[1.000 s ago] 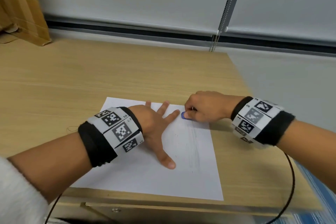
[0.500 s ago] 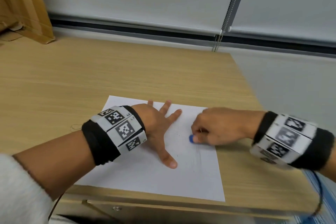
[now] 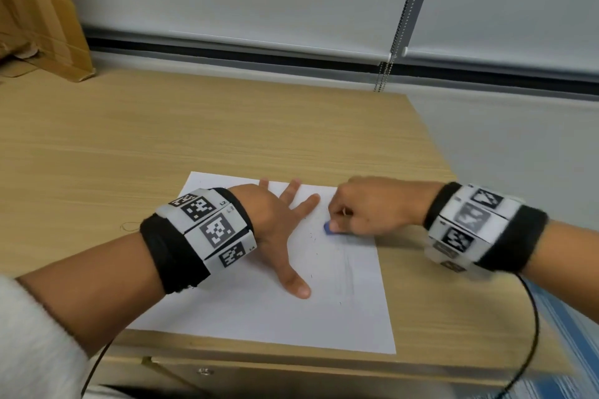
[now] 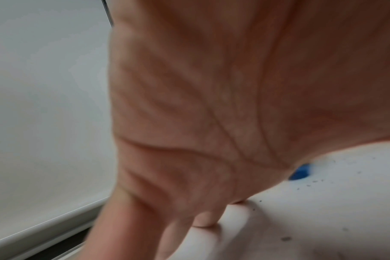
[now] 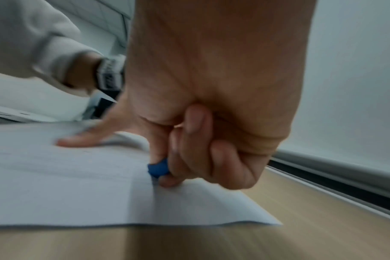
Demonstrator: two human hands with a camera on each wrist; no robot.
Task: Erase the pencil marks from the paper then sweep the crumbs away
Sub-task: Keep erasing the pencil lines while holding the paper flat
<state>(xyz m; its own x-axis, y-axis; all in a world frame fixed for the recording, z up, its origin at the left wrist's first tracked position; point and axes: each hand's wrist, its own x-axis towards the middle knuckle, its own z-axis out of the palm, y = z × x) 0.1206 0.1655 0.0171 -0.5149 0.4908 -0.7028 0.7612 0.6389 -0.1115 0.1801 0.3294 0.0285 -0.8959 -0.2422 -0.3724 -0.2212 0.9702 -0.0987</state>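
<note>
A white rectangular sheet of paper (image 3: 259, 308) lies flat on the light wooden table (image 3: 194, 126), close to the table's near edge. The left hand (image 3: 275, 230) rests palm down on the sheet with its fingers straight and spread, thumb stretched toward the sheet's near side, pressing the paper against the table. The right hand (image 3: 369, 210) is curled into a loose fist over the sheet's far right part, its thumb and fingertips pinching a small blue eraser (image 3: 329, 229) whose tip touches the paper. In the right wrist view the blue eraser (image 5: 158, 168) sits between thumb and forefinger, pressed down on the sheet, which ripples slightly beside it. Faint grey pencil marks (image 3: 346, 269) run as thin lines on the paper's right part, nearer than the eraser. Small dark crumbs (image 3: 312, 236) are scattered on the paper between the two hands; the left wrist view shows more of these specks (image 4: 314, 181) just beside the eraser. A brown cardboard box (image 3: 35, 10) stands at the far left of the table, well apart from the paper.
</note>
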